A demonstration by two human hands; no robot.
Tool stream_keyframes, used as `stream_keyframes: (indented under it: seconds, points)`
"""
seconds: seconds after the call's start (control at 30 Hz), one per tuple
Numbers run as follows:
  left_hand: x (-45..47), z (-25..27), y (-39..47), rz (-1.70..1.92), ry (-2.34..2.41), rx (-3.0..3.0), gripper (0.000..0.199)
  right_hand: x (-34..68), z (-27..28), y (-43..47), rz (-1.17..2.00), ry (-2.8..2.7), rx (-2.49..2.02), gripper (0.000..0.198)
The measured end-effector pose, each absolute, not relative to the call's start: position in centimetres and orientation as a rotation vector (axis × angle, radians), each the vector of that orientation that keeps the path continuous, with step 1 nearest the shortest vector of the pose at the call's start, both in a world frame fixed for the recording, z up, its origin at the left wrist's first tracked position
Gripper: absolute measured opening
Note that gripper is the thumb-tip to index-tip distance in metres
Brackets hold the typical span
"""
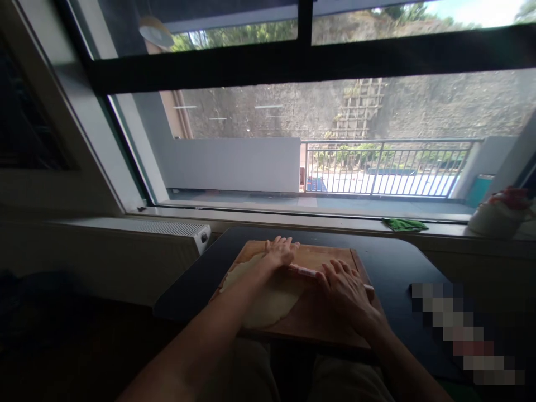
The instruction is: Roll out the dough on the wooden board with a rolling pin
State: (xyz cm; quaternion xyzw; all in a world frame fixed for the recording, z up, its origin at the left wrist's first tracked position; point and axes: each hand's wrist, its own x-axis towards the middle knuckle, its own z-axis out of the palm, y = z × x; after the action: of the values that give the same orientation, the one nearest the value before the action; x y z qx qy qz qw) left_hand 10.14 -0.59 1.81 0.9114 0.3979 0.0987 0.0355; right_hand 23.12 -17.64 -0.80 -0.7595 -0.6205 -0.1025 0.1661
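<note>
A slim, pale rolling pin (pixel 307 272) with printing on its middle lies slantwise across a wooden board (pixel 316 326). My left hand (pixel 281 249) rests on its left end, fingers stretched forward over the board. On the right part of the pin lies my right hand (pixel 345 285), palm down with the fingers spread. The pin's right tip sticks out past this hand. A wide, thin sheet of pale dough (pixel 268 301) covers the left half of the board, partly hidden under my left forearm.
The board lies on a dark table (pixel 188 285) with rounded corners. A radiator (pixel 167 229) stands at the left. On the windowsill are a green cloth (pixel 404 224) and a whitish container (pixel 498 215). A blurred-out item (pixel 460 332) lies at the table's right.
</note>
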Motion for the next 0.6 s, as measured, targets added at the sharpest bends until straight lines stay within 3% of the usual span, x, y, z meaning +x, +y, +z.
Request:
stream_keyframes:
  seconds: [0.23, 0.43, 0.6]
  points:
    - [6.6, 3.9, 5.0, 0.253, 1.439, 2.48, 0.043, 26.4, -1.8, -19.9, -0.227, -1.811, -2.051, 0.022]
    - [1.3, 4.2, 5.3, -0.07, 1.432, 2.352, 0.034, 28.5, -1.9, -21.4, -0.161, -1.657, -2.125, 0.023]
    - [2.0, 4.1, 4.7, -0.099, 1.395, 2.376, 0.021, 28.0, -1.9, -21.6, -0.162, -1.631, -2.102, 0.023]
